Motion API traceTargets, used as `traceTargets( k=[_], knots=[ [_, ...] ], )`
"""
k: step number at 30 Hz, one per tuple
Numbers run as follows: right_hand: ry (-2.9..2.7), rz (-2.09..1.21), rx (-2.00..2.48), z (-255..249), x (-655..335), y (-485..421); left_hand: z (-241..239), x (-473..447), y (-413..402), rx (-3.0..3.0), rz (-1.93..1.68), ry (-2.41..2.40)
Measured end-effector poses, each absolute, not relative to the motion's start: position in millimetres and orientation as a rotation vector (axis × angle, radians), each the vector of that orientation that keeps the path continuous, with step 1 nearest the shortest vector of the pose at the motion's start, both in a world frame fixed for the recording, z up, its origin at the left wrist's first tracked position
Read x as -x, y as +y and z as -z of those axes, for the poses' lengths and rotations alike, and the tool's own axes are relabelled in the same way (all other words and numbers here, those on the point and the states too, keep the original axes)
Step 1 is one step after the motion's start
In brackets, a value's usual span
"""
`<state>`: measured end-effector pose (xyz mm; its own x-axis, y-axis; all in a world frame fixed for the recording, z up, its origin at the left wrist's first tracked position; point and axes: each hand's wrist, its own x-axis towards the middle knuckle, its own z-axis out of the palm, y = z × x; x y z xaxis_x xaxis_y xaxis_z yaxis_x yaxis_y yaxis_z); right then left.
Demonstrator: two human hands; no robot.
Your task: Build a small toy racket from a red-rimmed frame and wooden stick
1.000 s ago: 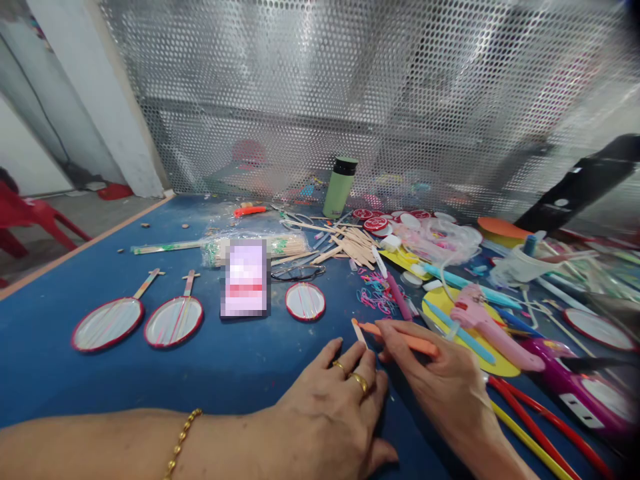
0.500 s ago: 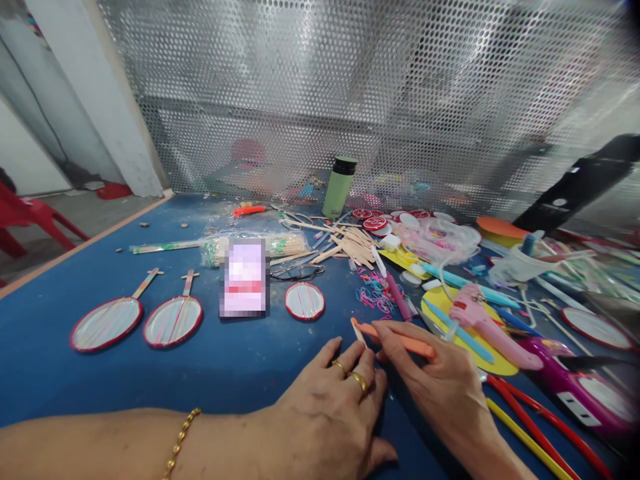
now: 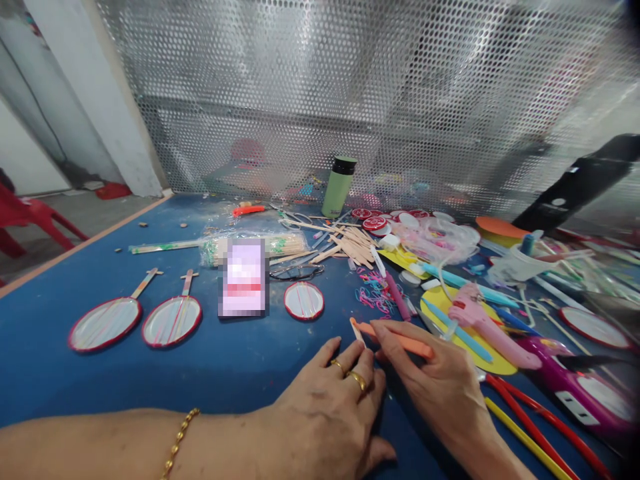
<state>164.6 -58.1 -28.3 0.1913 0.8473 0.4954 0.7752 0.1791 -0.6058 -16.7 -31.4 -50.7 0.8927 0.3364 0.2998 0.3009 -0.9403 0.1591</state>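
My left hand (image 3: 333, 400) lies palm down on the blue table, its fingers pressing a small wooden craft stick (image 3: 357, 331) against the surface. Only the far end of that stick shows; the rest is hidden under the fingers. In my right hand (image 3: 440, 380) is an orange marker pen (image 3: 400, 340), gripped like a pencil. Its tip touches the exposed end of the stick, which looks orange there. Beyond my hands lies a round disc with a red rim and coloured stripes (image 3: 304, 301). Two similar discs with stick handles (image 3: 173, 321) rest to the left.
A phone (image 3: 244, 279) stands mid-table near black glasses (image 3: 297, 272). Loose craft sticks (image 3: 353, 243), small coloured rubber bands (image 3: 373, 293) and a green bottle (image 3: 340, 187) are farther back. At right are a pink glue gun (image 3: 487, 323), red-handled pliers (image 3: 545, 417) and a white cup (image 3: 520, 263).
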Motion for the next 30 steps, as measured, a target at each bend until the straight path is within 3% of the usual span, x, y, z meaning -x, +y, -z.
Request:
traceTargets(
  k=[30],
  knots=[
    [-1.568,-0.117,1.6,28.1,-164.1,-58.0,47.8,17.1,-32.0,-2.945,-0.438,0.493]
  ],
)
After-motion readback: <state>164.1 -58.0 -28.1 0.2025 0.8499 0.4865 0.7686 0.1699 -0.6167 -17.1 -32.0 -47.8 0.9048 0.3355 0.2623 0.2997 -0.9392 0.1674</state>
